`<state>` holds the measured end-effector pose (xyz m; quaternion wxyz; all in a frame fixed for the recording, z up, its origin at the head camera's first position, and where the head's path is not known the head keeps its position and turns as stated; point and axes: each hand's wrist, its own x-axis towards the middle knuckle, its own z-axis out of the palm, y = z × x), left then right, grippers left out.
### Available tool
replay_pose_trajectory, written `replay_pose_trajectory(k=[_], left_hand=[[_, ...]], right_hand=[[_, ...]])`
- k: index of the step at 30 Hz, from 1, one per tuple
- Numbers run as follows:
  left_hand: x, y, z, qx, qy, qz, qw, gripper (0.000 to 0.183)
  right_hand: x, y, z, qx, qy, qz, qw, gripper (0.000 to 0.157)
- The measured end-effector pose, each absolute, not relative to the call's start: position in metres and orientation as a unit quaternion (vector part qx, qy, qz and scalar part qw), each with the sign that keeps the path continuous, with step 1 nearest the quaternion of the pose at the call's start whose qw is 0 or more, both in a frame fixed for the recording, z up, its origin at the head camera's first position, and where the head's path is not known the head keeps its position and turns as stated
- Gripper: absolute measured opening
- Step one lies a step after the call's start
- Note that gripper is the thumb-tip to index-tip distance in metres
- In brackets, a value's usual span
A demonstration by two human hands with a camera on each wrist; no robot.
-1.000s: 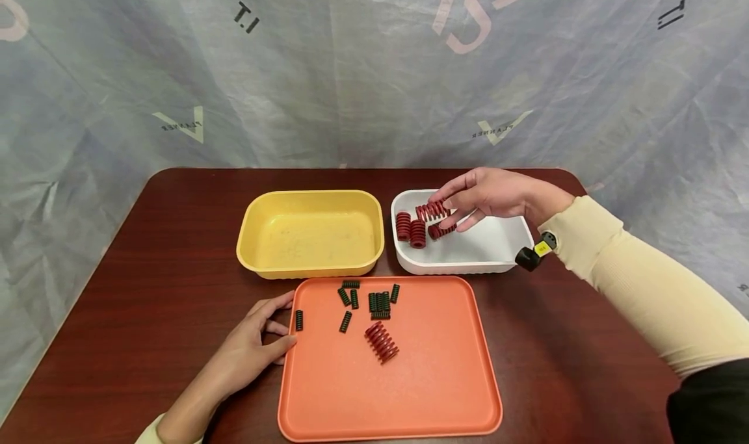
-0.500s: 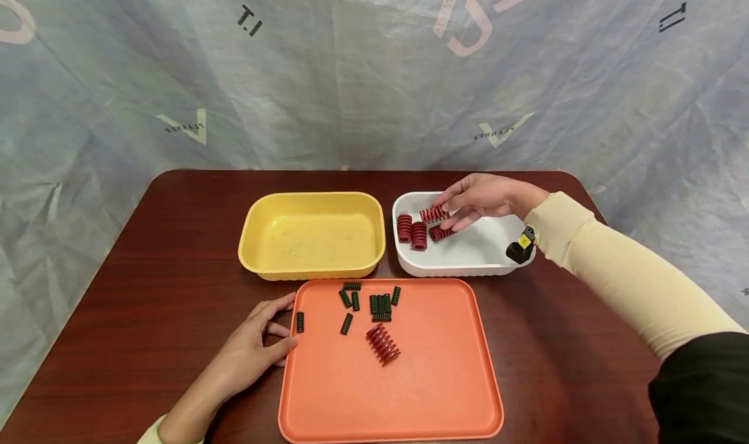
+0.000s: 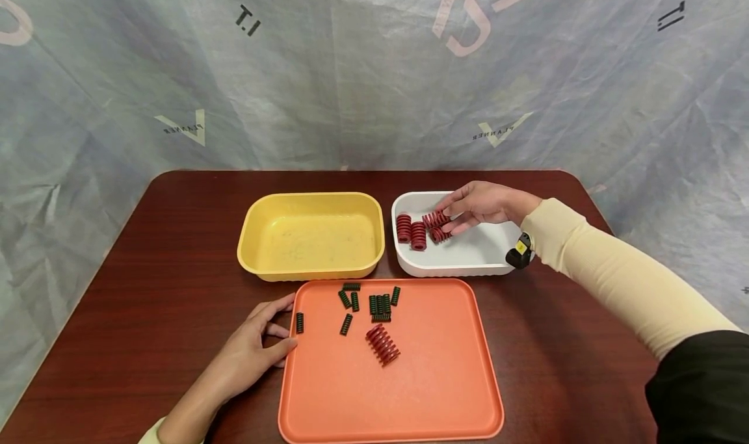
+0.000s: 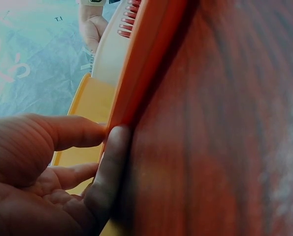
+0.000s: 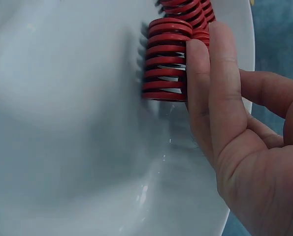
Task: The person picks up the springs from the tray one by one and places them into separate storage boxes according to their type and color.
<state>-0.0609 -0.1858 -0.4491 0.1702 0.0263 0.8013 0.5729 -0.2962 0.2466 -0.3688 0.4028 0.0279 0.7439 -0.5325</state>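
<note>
My right hand pinches a red coil spring low inside the white bin. Just below that spring lies another red spring, which shows beside the fingers in the right wrist view. Two more red springs stand close by at the bin's left end, one of them a thick spring. At the left edge of the orange tray, my left hand grips the rim between thumb and fingers. One large red spring lies on the tray near several small green springs.
A yellow bin stands left of the white one, behind the tray. The brown table ends at a grey printed sheet hanging at the back. One small green spring lies near the left fingers.
My right hand has moved down slightly, lowering the red spring toward the one beneath it. The left hand and the tray have stayed in place.
</note>
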Motion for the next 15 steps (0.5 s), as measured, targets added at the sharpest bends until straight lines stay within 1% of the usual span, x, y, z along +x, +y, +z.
replay_pose_trajectory(k=[15], left_hand=[[-0.0613,-0.1862,-0.4494,0.028,0.802,0.572,0.167,0.069]], right_hand=[[-0.2911,0.2525,-0.3659,0.021,0.727,-0.546,0.416,0.048]])
